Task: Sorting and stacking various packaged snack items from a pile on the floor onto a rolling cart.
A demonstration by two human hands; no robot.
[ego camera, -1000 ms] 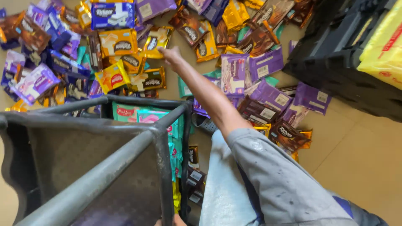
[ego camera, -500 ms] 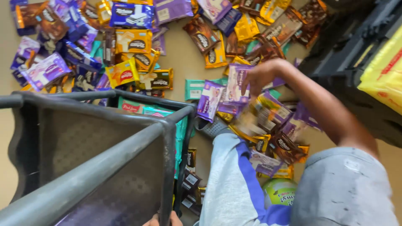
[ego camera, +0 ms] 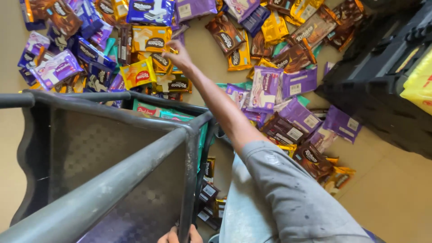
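One view only, worn on the head, looking steeply down and a little forward over the floor (ego camera: 405, 198). Close at lower left, filling that corner, the rim of a dark crate (ego camera: 135, 153); near the bottom middle, a grey sleeve (ego camera: 288, 202). Farther off, across the upper half, scattered snack packets (ego camera: 270, 85); at the right edge, cut off by the frame, a black crate (ego camera: 382, 90). No second view, hence no shared part.
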